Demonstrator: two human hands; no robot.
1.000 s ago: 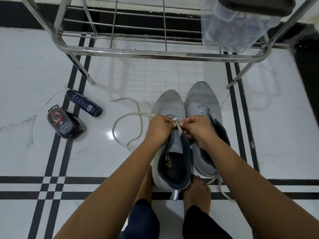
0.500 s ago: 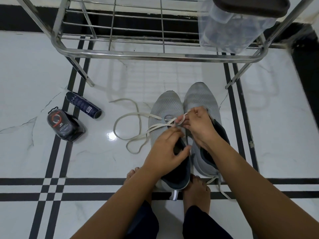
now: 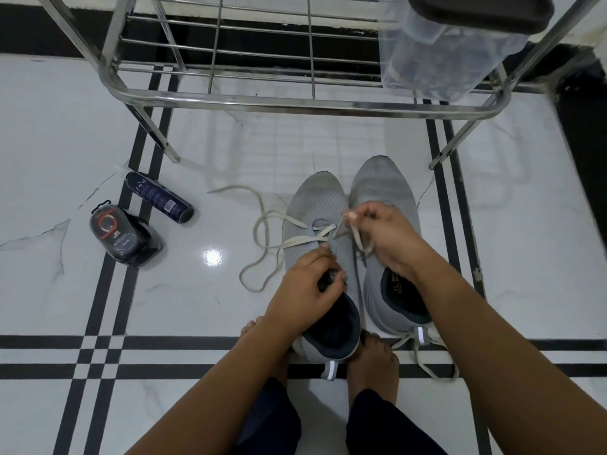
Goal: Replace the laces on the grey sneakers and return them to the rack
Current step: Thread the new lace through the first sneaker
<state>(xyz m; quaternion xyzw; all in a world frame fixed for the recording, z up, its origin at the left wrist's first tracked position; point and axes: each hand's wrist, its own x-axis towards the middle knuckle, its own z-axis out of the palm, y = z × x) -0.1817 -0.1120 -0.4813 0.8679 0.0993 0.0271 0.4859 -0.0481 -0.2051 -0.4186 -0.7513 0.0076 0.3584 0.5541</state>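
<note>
Left hand (image 3: 307,290) gripping the left sneaker (image 3: 315,205) at its opening, right hand (image 3: 384,238) pinching the cream lace (image 3: 262,221), right sneaker (image 3: 382,182) touching alongside, both at 6 o'clock from the rack (image 3: 295,102), lace trailing toward 9 o'clock.

- Left hand (image 3: 307,285) low, fingers curled, gripping the left sneaker (image 3: 315,205) at its tongue.
- Right hand (image 3: 384,238) further forward, fingertips pinching the lace (image 3: 305,238).
- Both forearms bare, reaching forward and down.

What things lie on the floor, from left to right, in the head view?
In order: dark plastic package → dark blue can → loose pale lace → sneaker being laced → second grey sneaker.
</note>
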